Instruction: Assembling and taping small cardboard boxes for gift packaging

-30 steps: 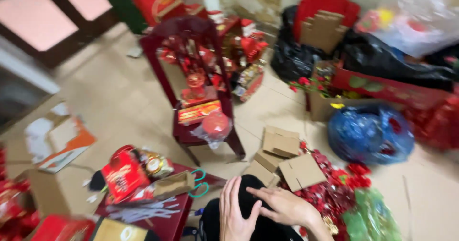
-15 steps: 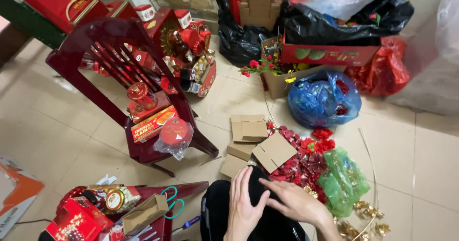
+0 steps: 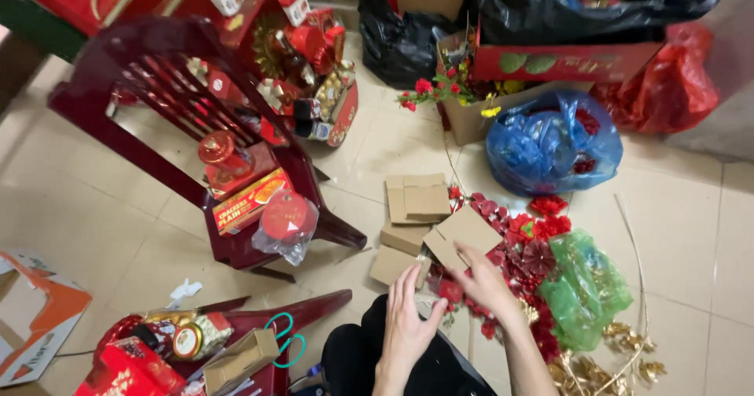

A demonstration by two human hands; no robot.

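A tiled floor (image 3: 102,231) carries everything. The biggest thing on it is a dark red plastic chair (image 3: 169,121), its seat loaded with red tins and a flat orange box (image 3: 250,201). Black bags (image 3: 550,7) sit along the far side, with a red bag (image 3: 675,82) beside them and a blue bag (image 3: 550,148) just in front. A green bag (image 3: 585,286) lies near the right arm, next to a heap of red flowers (image 3: 534,243) and some gold leaves (image 3: 605,361).

Flat cardboard boxes (image 3: 416,199) are scattered between the chair and the flowers. One cardboard piece (image 3: 463,235) lies just beyond the hands. Teal scissors (image 3: 287,337) rest on a low red stool (image 3: 267,325) near the left arm.

The right hand (image 3: 483,282) reaches toward the cardboard piece, its fingers curled at the near edge; whether they grip it I cannot tell. The left hand (image 3: 408,317) is just beside it, fingers straight and held together, holding nothing that shows.
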